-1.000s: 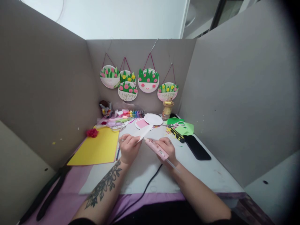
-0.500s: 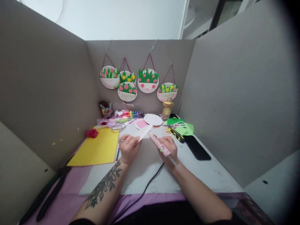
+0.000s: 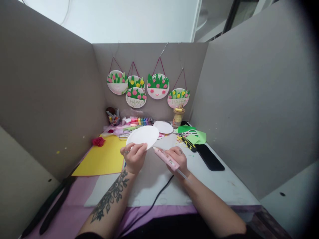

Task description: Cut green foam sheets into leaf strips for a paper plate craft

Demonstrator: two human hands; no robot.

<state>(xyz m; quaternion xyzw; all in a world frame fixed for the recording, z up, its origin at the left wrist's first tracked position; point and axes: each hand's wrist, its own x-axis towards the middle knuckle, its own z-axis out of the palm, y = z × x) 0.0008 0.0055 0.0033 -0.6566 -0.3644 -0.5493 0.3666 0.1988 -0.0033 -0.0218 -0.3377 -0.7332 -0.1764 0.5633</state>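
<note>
My left hand (image 3: 135, 158) grips a white paper plate (image 3: 142, 136) by its near edge, above the table and tilted so that its flat face shows. In my right hand (image 3: 179, 159) is a pink glue gun (image 3: 167, 158), with a clear glue stick (image 3: 183, 175) poking out of its back end. The gun's nozzle points at the right edge of the plate, very close to it; whether they touch I cannot tell. A black cord (image 3: 159, 196) runs from under my right hand toward the table's front edge.
Decorated plates (image 3: 158, 87) hang on the back panel. Behind my hands lie another white plate (image 3: 163, 127), paint tubes (image 3: 144, 120) and a jar (image 3: 178, 118). At right are scissors (image 3: 189, 132), green paper (image 3: 200, 136), a cutter (image 3: 188, 144) and a black phone (image 3: 209, 157); at left, yellow paper (image 3: 99, 159).
The plate in my left hand has turned from nearly edge-on to showing its broad face. My left hand has shifted slightly left, and the glue gun moved a little left and down.
</note>
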